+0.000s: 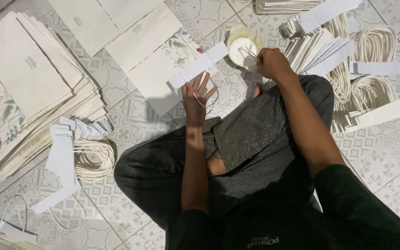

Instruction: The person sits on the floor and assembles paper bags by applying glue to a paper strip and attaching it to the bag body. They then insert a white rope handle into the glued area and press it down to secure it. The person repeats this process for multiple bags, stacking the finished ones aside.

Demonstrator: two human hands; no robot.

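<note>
Seated cross-legged, both forearms reaching forward over the knees. Left hand [196, 98] raised, palm facing away, fingers spread and loosely curled. Right hand [271, 64] further out, knuckles up, fingers closed in a pinch grip. Dark green sleeves pushed to the elbows.

Fanned stack of cream paper sheets [28, 88] lay on patterned tile floor [390, 153], cord-handle bundles [93, 159] beside it, more white strip piles [320, 48] far side.
</note>
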